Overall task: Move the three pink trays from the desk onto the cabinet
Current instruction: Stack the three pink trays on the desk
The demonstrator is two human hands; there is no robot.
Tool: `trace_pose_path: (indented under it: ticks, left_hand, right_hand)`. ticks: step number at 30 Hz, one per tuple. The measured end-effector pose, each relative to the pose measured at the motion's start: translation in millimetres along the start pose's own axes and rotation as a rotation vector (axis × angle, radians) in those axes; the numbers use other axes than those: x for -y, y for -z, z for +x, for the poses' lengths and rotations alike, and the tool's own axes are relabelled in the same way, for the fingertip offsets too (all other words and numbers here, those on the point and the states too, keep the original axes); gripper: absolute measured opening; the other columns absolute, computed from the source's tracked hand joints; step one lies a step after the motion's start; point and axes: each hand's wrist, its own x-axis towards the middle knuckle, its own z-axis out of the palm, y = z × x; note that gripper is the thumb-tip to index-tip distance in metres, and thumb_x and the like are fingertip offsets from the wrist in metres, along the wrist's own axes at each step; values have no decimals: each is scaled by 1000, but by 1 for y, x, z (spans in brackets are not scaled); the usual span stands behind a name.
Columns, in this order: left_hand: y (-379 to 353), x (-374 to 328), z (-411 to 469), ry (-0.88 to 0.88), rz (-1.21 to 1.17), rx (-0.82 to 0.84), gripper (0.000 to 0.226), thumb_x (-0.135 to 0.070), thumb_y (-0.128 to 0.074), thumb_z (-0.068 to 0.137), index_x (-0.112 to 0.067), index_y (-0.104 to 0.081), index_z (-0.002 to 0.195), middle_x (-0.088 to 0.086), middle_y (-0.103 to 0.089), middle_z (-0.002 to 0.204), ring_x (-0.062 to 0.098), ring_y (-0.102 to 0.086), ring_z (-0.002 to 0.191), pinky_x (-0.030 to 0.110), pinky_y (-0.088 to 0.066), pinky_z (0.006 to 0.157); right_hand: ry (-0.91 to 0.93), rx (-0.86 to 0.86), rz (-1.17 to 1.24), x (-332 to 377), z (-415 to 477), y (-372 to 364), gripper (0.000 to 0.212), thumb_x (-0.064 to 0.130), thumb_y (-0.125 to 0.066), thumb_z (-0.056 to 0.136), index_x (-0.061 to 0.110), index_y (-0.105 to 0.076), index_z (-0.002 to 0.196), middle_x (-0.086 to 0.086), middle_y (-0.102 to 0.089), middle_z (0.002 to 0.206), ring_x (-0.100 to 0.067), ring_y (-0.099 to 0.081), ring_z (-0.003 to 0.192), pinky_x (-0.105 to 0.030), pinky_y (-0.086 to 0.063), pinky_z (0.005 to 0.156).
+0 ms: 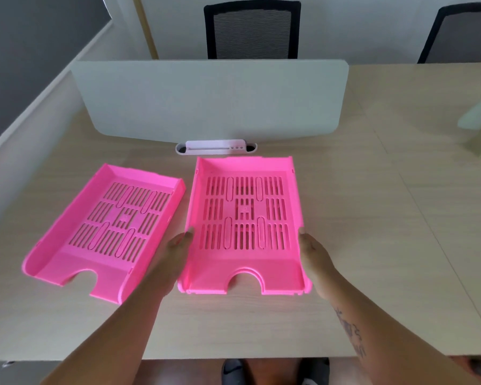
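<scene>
Two pink slotted trays lie on the wooden desk (pixel 358 223). The left tray (pixel 64 262) sits at an angle, apart from my hands. The right tray (pixel 245 263) lies straight in front of me; a doubled line at its front notch suggests a second tray nested in it, though I cannot tell for sure. My left hand (pixel 178 252) presses against its left wall. On the opposite wall, my right hand (pixel 314 258) does the same, so the tray is gripped between both hands. No cabinet is in view.
A white divider panel (pixel 211 101) stands upright behind the trays, with a white cable slot (pixel 216 147) at its foot. Two black mesh chairs (pixel 252 29) (pixel 461 34) stand beyond the desk. Another panel (pixel 478 115) shows at the right edge.
</scene>
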Motion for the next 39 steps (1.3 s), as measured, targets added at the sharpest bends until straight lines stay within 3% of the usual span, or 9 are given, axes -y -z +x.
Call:
trace_pose_path:
  ticks: [4,9,17,20,23,29,33,36,39]
  left_hand:
    - [-7,-4,3,2,-52,-79,34,-36,-38,104,-23,-63,86,4,-72,65,23,-70,75,43,-59,69]
    - [-7,-9,9,14,38,-131,37,-42,-41,102,-20,-61,79,4,-67,75,16,-66,67,30,-54,57]
    - [1,4,10,63,-25,-59,37,-45,-44,100,-20,-68,88,7,-74,82,23,-71,76,46,-59,78]
    - [2,5,8,51,-20,-35,39,-46,-42,100,-17,-69,93,8,-76,84,25,-73,78,47,-60,78]
    - [0,6,8,55,-52,-19,41,-45,-41,101,-16,-70,102,10,-76,91,27,-74,81,45,-61,73]
    - [-5,3,11,78,-99,-7,43,-45,-41,101,-14,-70,105,13,-77,94,29,-75,83,42,-62,67]
    - [-14,0,10,121,-128,-41,44,-46,-40,101,-12,-69,103,16,-75,93,28,-75,78,36,-61,57]
    - [-11,-10,8,125,19,-117,40,-46,-42,101,-16,-66,89,11,-73,85,20,-70,71,31,-58,54]
    - [7,-15,9,50,97,-230,47,-53,-54,92,-9,-69,89,20,-71,85,31,-69,74,44,-62,69]
  right_hand:
    - [-56,-36,77,-3,4,-8,77,73,-23,89,13,-64,117,-24,-69,107,-40,-68,98,-56,-54,89]
    - [-29,-87,-1,1,10,-9,82,69,-23,93,-3,-62,100,-18,-58,78,-28,-59,69,-57,-55,80]
    - [-64,-64,-52,-2,0,-7,75,55,-24,100,-12,-58,108,-18,-51,79,-25,-52,72,-37,-44,68]
    - [-40,-78,-72,-5,1,-10,76,57,-24,100,-12,-57,105,-16,-47,74,-25,-52,70,-51,-54,74]
    - [-5,-99,-90,-7,2,-13,69,57,-24,99,-4,-52,84,-16,-45,72,-27,-53,67,-68,-52,76]
    - [-37,-61,-60,-4,9,-7,65,55,-24,100,0,-60,102,-17,-51,80,-33,-58,74,-69,-49,83]
    - [-30,-16,-41,-1,12,-3,48,53,-25,101,22,-57,83,-18,-53,82,-45,-64,80,-68,-50,82]
    - [28,-23,-82,3,20,4,55,55,-31,98,8,-59,97,-14,-55,86,-32,-58,77,-53,-53,82]
    - [159,-62,-198,19,33,17,63,57,-42,91,5,-53,126,-18,-57,118,-32,-60,106,-31,-43,82]
